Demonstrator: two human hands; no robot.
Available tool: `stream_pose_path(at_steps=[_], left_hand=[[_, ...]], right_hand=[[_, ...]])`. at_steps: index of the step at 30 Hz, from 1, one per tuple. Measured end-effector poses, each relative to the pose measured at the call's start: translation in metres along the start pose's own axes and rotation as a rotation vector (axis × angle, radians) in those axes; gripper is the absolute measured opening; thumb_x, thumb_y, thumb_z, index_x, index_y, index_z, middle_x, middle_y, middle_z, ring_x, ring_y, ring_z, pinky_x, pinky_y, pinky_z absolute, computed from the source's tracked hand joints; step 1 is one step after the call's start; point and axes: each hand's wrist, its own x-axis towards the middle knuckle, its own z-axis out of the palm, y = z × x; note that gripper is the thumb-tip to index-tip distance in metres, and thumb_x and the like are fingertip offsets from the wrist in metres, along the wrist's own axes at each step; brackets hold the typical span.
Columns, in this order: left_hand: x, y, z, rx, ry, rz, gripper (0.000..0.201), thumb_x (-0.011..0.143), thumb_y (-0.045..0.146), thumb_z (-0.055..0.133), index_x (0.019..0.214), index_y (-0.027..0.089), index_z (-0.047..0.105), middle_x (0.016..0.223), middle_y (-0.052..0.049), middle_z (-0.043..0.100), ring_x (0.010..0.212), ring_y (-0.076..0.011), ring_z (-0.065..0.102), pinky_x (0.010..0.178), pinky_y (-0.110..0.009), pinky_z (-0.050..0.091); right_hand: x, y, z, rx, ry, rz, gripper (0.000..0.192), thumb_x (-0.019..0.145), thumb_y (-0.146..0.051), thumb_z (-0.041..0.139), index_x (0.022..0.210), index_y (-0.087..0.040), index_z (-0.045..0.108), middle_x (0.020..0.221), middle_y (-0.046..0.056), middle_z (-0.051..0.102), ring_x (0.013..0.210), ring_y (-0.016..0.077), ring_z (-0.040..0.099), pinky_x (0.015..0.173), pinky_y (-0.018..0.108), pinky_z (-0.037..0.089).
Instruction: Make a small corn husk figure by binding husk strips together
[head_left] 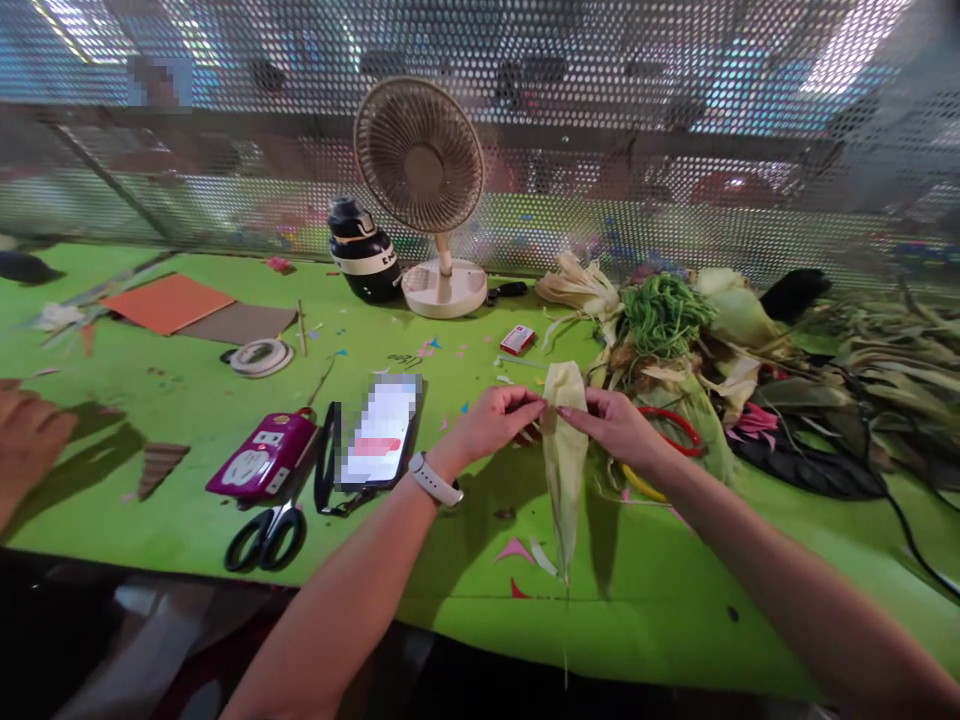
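A long pale-green corn husk hangs upright, its narrow tip pointing down over the green table. My left hand, with a white band on the wrist, pinches the husk's left edge. From the other side my right hand grips it between thumb and fingers, near the same height. A thin strand dangles below the husk's tip. Just right of my right hand lie a red ring and a pile of dried husks with a bundle of green strands.
Left of my arms lie a phone, a purple pouch and scissors. A fan and a dark bottle stand behind. Another person's hand is at far left. A black cable runs along the right.
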Motion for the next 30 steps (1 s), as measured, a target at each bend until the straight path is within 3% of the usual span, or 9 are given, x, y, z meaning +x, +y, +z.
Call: stream_pose_path(at_steps=[6,12,24,30], left_hand=[[-0.0003,-0.0023,-0.0007,0.007,-0.089,-0.035,0.030,0.075,0.042,0.067,0.078,0.013,0.061,0.066,0.001,0.058,0.054,-0.0066,0.055,0.055,-0.021,0.048],[-0.0010,0.0005,-0.0010,-0.006,-0.086,0.047,0.033,0.076,0.045,0.066,0.081,0.013,0.061,0.070,0.001,0.059,0.061,-0.0074,0.055,0.059,-0.021,0.048],[-0.0011,0.0020,-0.0023,-0.010,-0.132,0.034,0.030,0.076,0.041,0.067,0.081,0.013,0.060,0.070,0.001,0.059,0.062,-0.0077,0.056,0.061,-0.023,0.050],[-0.0030,0.0033,-0.0005,0.153,-0.099,0.081,0.022,0.082,0.035,0.059,0.084,0.013,0.060,0.072,0.000,0.059,0.061,-0.0084,0.056,0.062,-0.024,0.048]], right_hand=[[-0.0027,0.0020,-0.0032,-0.016,0.002,-0.028,0.029,0.074,-0.039,0.067,0.090,-0.015,0.067,0.085,0.005,0.070,0.073,0.0176,0.063,0.070,0.032,0.051],[-0.0063,-0.0003,-0.0024,-0.046,-0.073,-0.023,0.036,0.071,-0.041,0.071,0.094,-0.014,0.069,0.086,0.004,0.071,0.082,0.0213,0.065,0.074,0.033,0.053],[-0.0083,-0.0036,-0.0019,0.001,-0.107,-0.009,0.037,0.073,-0.045,0.068,0.094,-0.014,0.067,0.083,0.004,0.070,0.079,0.0184,0.064,0.074,0.032,0.051],[-0.0052,0.0054,-0.0046,-0.266,-0.049,-0.084,0.030,0.077,-0.044,0.062,0.081,-0.014,0.066,0.077,0.003,0.065,0.071,0.0161,0.057,0.064,0.027,0.047]])
